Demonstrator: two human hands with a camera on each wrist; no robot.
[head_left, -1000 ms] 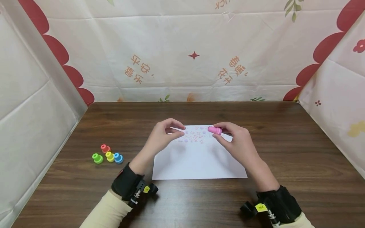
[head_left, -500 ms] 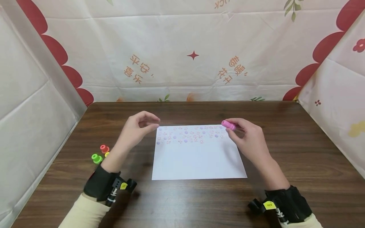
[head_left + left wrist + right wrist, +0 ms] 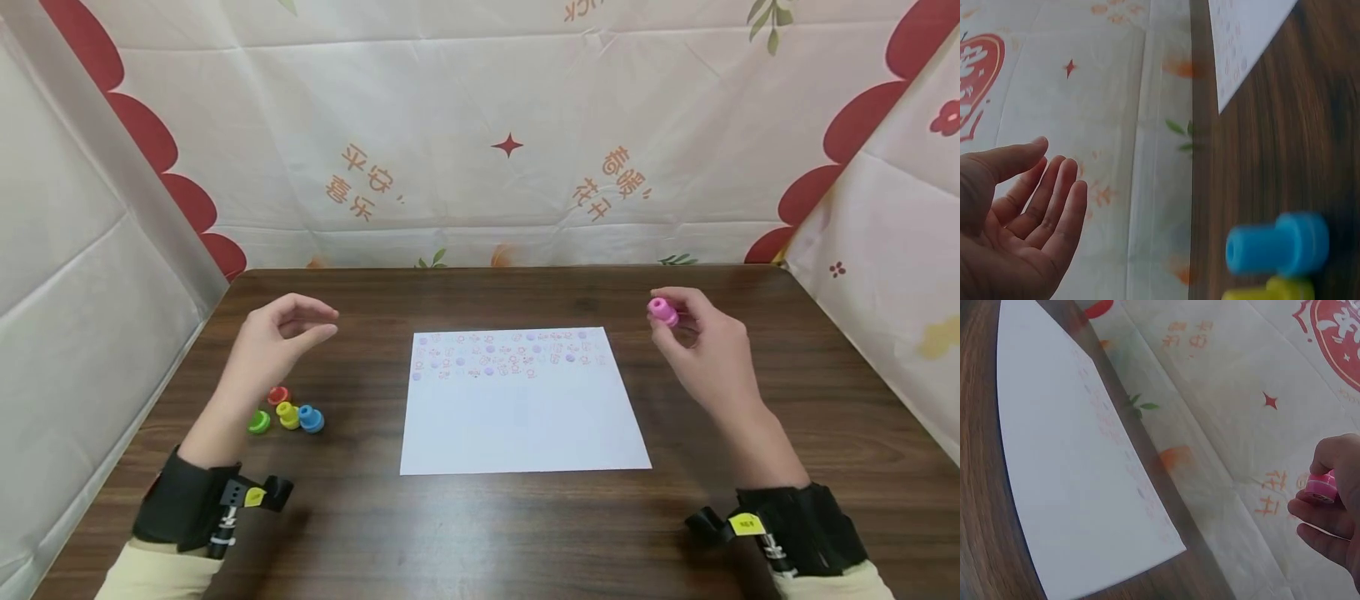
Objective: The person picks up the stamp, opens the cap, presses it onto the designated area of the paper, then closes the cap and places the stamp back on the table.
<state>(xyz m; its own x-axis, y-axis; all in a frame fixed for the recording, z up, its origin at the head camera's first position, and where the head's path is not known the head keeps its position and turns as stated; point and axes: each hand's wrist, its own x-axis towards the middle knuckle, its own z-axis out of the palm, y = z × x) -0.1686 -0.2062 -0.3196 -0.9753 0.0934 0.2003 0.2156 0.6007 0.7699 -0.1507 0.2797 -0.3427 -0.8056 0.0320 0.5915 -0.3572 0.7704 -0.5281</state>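
Observation:
My right hand (image 3: 712, 354) pinches a small pink stamp (image 3: 663, 311) between thumb and fingers, raised beyond the paper's right edge. In the right wrist view the stamp (image 3: 1320, 487) shows its round patterned end. A white sheet of paper (image 3: 525, 429) lies mid-table, with rows of small red and purple prints across its far part. My left hand (image 3: 270, 346) hovers left of the sheet, holding nothing, its fingers loosely bent. Close by its wrist stand red (image 3: 279, 395), yellow (image 3: 287, 415), blue (image 3: 311, 418) and green (image 3: 259, 422) stamps; the forearm partly hides the green one.
The brown wooden table (image 3: 525, 533) ends at the far side against a pale printed cloth (image 3: 450, 108). More cloth hangs along the left (image 3: 90, 275) and right sides. Each wrist wears a black strap with a camera.
Both hands have moved apart, away from over the sheet: the left hand leftward, the right hand rightward with the pink stamp. The printed rows on the paper are now uncovered.

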